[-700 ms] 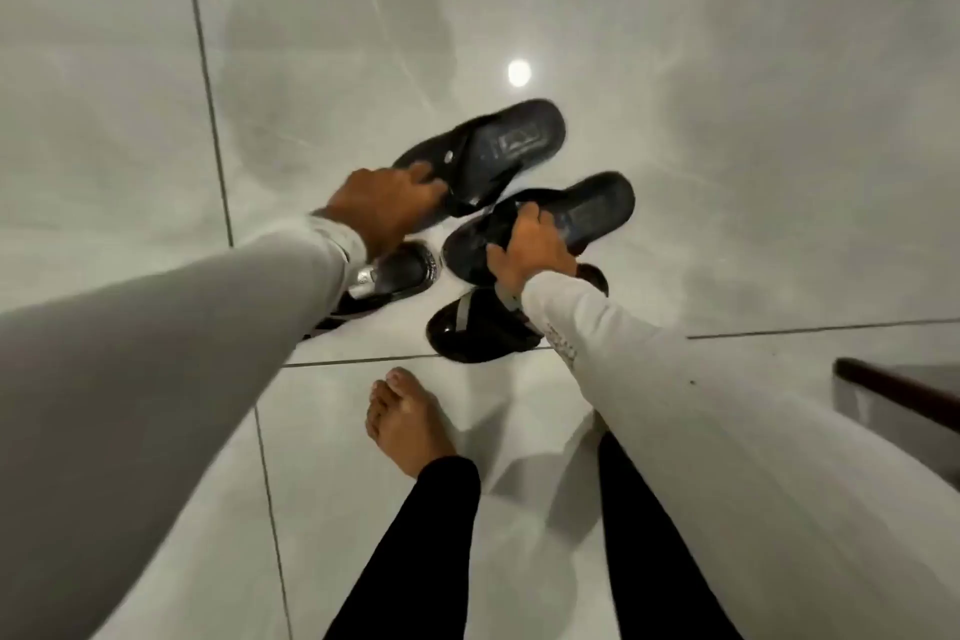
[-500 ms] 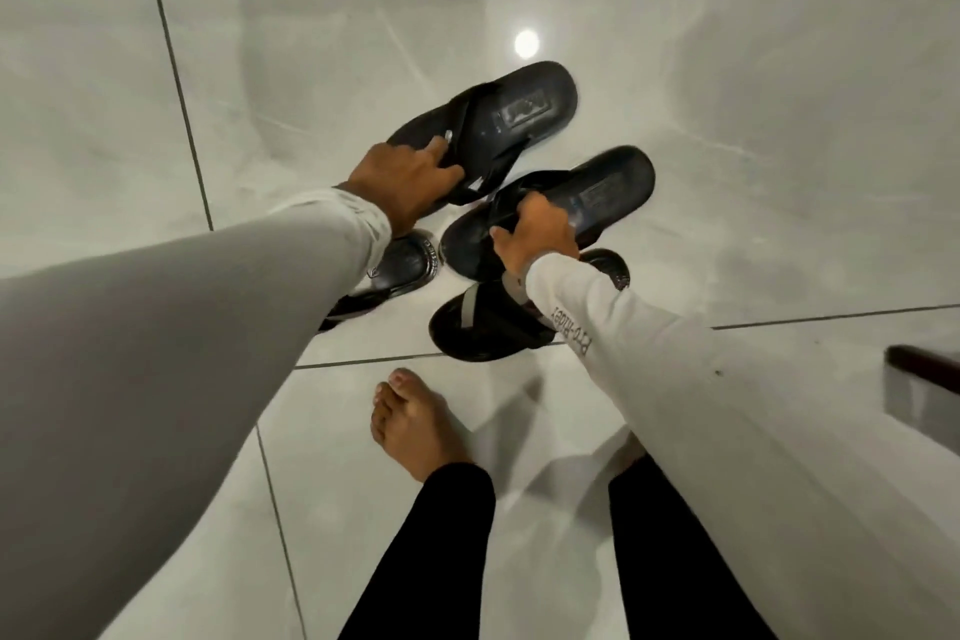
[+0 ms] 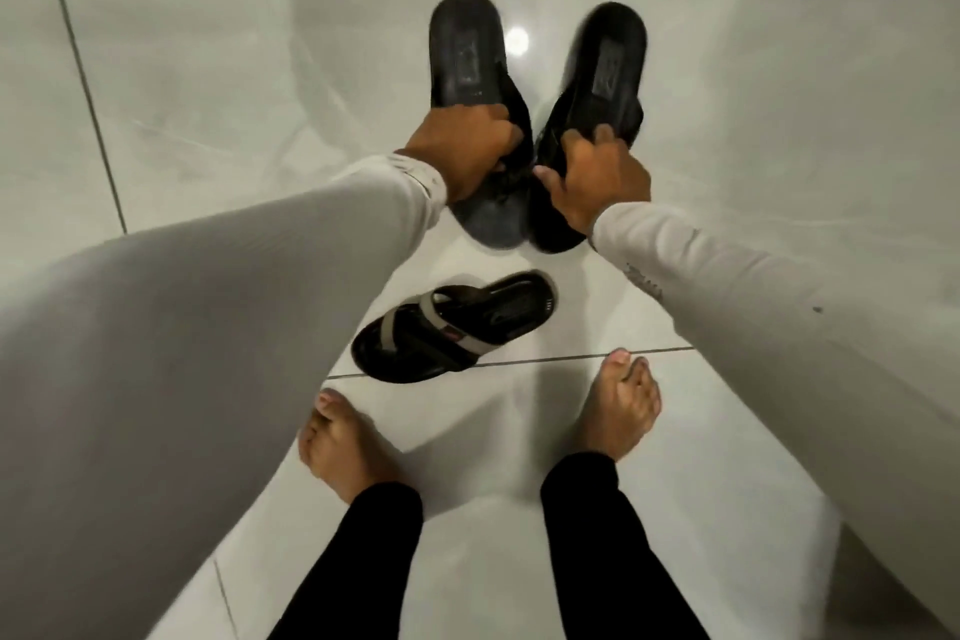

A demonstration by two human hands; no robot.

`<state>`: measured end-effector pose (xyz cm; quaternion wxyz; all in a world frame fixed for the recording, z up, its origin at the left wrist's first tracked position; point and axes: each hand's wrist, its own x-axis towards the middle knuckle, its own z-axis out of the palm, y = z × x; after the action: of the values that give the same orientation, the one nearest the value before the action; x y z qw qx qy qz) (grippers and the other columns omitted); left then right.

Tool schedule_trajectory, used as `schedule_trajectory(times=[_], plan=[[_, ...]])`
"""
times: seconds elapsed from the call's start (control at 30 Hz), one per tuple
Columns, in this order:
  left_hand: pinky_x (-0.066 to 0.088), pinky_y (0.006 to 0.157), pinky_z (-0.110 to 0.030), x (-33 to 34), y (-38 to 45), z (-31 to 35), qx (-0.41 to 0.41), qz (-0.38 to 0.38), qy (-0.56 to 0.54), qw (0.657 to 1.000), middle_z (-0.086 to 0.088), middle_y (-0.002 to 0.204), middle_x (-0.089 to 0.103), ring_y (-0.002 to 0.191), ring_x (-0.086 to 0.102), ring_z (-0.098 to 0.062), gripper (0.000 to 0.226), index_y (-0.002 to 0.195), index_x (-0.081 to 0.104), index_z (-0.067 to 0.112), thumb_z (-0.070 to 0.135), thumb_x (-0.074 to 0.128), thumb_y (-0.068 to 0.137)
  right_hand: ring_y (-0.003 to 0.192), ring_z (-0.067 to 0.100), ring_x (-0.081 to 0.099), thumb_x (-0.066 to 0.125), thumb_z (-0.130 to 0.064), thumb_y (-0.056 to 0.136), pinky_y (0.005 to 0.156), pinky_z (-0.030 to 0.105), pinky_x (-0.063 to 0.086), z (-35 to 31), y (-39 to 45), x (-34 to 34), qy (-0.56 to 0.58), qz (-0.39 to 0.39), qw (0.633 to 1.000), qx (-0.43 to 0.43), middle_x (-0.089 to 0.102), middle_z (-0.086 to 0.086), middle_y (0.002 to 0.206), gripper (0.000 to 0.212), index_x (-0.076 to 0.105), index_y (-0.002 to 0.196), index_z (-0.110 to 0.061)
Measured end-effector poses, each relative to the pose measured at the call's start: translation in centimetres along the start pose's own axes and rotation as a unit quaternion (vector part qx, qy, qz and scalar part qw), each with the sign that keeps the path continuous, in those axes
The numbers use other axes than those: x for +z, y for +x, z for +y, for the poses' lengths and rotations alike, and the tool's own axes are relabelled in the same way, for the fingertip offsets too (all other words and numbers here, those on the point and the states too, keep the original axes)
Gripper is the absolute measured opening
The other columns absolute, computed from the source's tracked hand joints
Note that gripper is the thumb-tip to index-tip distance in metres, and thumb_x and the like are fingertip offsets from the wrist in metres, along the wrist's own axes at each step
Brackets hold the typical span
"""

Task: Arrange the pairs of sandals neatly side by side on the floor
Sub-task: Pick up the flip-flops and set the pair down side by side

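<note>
Nearest are the person's two bare feet, the left foot [image 3: 340, 442] and the right foot [image 3: 621, 408], planted on the glossy pale tiled floor [image 3: 208, 68], with black trouser legs above them. The right toes reach a dark grout line crossing the tiles.

Just beyond the feet, between them, lies a strapped sandal [image 3: 452, 327], black with grey bands and a small red tag. It sits flat on the floor at a slant across that grout line, and no hand touches it.

Farther out, both arms in light grey sleeves stretch forward. The left hand [image 3: 465, 146] has its fingers curled over the strap area of the left black sandal [image 3: 467, 52], gripping it firmly. The right hand [image 3: 595, 182] is closed the same way on the right black sandal [image 3: 605, 62], thumb tucked along its inner edge. The two black sandals are side by side, lengthwise away from the person, close together near the hands and a little apart at the far ends. Whether they rest on the floor or hang just above it is unclear; both are blurred.
</note>
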<state>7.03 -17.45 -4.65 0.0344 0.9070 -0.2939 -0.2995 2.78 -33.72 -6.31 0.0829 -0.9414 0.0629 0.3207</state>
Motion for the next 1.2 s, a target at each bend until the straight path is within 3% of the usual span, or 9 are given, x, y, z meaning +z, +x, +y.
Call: schedule_trajectory(times=[0.13, 0.33, 0.67, 0.8, 0.93, 1.1, 1.2], plan=[[0.053, 0.088, -0.046, 1.3, 3.1, 6.3, 0.018, 0.007, -0.009, 1.0, -0.016, 0.12, 0.067, 0.11, 0.064, -0.04, 0.027, 0.122, 0.064, 0.008, 0.016, 0.054, 0.099, 0.119, 0.042, 0.05, 0.063, -0.038, 0.092, 0.087, 0.049, 0.049, 6.9, 0.0, -0.5, -0.078, -0.014, 0.996, -0.049, 0.048, 0.021, 0.131, 0.044, 0.057, 0.124, -0.01], [0.051, 0.095, -0.047, 4.3, 5.9, 12.3, 0.069, 0.041, -0.01, 0.997, -0.009, 0.134, 0.061, 0.113, 0.058, -0.035, 0.03, 0.129, 0.063, 0.013, 0.016, 0.052, 0.101, 0.114, 0.042, 0.051, 0.064, -0.033, 0.09, 0.081, 0.047, 0.049, 14.2, -2.0, 0.8, -0.116, -0.011, 0.991, -0.059, 0.051, 0.022, 0.125, 0.039, 0.06, 0.121, -0.008], [0.048, 0.098, -0.044, 5.3, 6.4, 16.0, 0.131, 0.02, 0.012, 0.991, -0.004, 0.138, 0.063, 0.12, 0.054, -0.031, 0.036, 0.133, 0.06, 0.016, 0.019, 0.061, 0.097, 0.113, 0.043, 0.05, 0.062, -0.021, 0.094, 0.08, 0.049, 0.05, 18.0, -3.4, 1.4, -0.111, -0.025, 0.993, -0.033, 0.05, 0.022, 0.125, 0.032, 0.054, 0.121, -0.005], [0.046, 0.098, -0.043, 5.9, 5.6, 16.5, 0.112, 0.025, 0.011, 0.993, -0.007, 0.142, 0.058, 0.124, 0.051, -0.03, 0.037, 0.137, 0.056, 0.016, 0.02, 0.057, 0.1, 0.113, 0.043, 0.051, 0.056, -0.017, 0.097, 0.08, 0.05, 0.049, 17.4, -3.5, 1.2, -0.092, -0.014, 0.995, -0.028, 0.052, 0.023, 0.124, 0.029, 0.053, 0.122, -0.003], [0.043, 0.104, -0.048, 6.8, 2.5, 15.6, 0.044, 0.081, -0.003, 0.996, -0.018, 0.155, 0.043, 0.133, 0.047, -0.038, 0.053, 0.146, 0.046, 0.011, 0.03, 0.059, 0.098, 0.113, 0.045, 0.052, 0.061, -0.016, 0.093, 0.09, 0.052, 0.046, 17.0, -4.2, 1.0, -0.127, 0.033, 0.991, -0.034, 0.051, 0.026, 0.129, 0.044, 0.047, 0.133, -0.003], [0.028, 0.119, -0.053, 9.3, -5.9, 10.8, -0.07, 0.117, -0.011, 0.991, -0.021, 0.165, 0.022, 0.151, 0.028, -0.038, 0.076, 0.159, 0.027, 0.015, 0.052, 0.05, 0.096, 0.142, 0.044, 0.034, 0.054, -0.034, 0.096, 0.116, 0.056, 0.025, 15.1, -6.5, 0.9, -0.14, 0.071, 0.986, -0.061, 0.034, 0.027, 0.154, 0.064, 0.034, 0.151, -0.008], [0.025, 0.119, -0.056, 11.0, -11.6, 6.4, -0.138, 0.088, -0.003, 0.986, -0.021, 0.166, 0.016, 0.153, 0.022, -0.038, 0.079, 0.161, 0.018, 0.016, 0.058, 0.043, 0.098, 0.147, 0.043, 0.029, 0.049, -0.041, 0.098, 0.119, 0.059, 0.019, 11.3, -7.9, 1.4, -0.157, 0.085, 0.979, -0.096, 0.029, 0.027, 0.158, 0.067, 0.031, 0.154, -0.01]])
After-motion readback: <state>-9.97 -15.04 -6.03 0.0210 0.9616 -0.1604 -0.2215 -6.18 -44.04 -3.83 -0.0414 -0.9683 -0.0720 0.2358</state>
